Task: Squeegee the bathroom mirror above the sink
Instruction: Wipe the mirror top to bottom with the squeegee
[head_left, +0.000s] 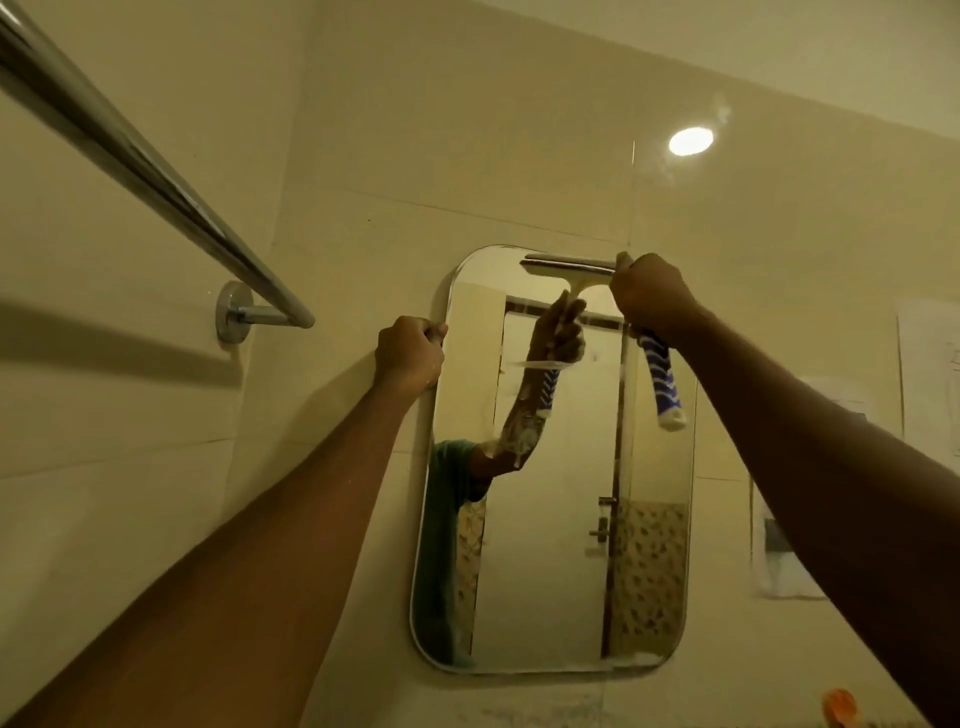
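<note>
A rounded rectangular mirror (561, 545) hangs on the tiled wall ahead. My right hand (652, 296) is shut on a squeegee (662, 384) with a blue and white handle. Its blade lies across the top right part of the glass, near the upper edge. My left hand (410, 351) grips the mirror's upper left edge with closed fingers. Soapy streaks show on the glass below the blade and along the bottom edge. The glass reflects my arm, the squeegee and a doorway.
A chrome towel rail (156, 176) runs from the upper left to a wall mount (234, 312) left of the mirror. A ceiling light glares on the tiles (691, 141) at upper right. An orange object (841, 709) sits at the bottom right.
</note>
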